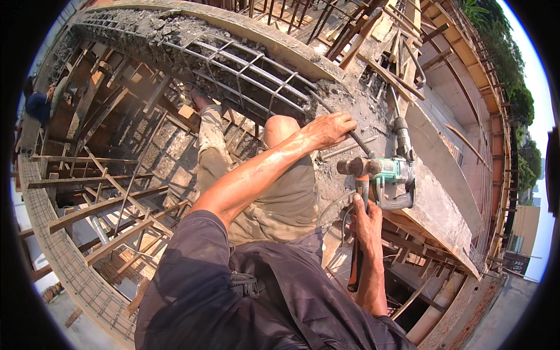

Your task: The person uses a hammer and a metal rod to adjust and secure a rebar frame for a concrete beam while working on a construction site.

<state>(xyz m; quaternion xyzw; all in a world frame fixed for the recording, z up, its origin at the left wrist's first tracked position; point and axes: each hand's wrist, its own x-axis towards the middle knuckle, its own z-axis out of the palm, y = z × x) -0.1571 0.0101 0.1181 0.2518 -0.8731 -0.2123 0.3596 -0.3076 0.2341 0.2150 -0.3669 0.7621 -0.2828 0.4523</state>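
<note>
My left hand [331, 129] is closed around a long dark steel rod [361, 144]. One end of the rod reaches to the broken concrete beside the exposed rebar [251, 73]; the other points toward the hammer. My right hand [367, 224] grips the black and orange handle of a hammer [353, 167], its blocky, worn head raised close to the rod's near end. Whether the two touch I cannot tell. Just right of the hammer lies a teal and grey power hammer drill [396, 171] on the concrete, partly covered by the hammer head.
Rubble lies along the chipped concrete beam [169, 26] at the far side. Timber props [111, 181] stand in the deep opening to the left, where another person [41, 108] is. Loose boards [385, 76] lie at the far right, near a concrete ledge [443, 210].
</note>
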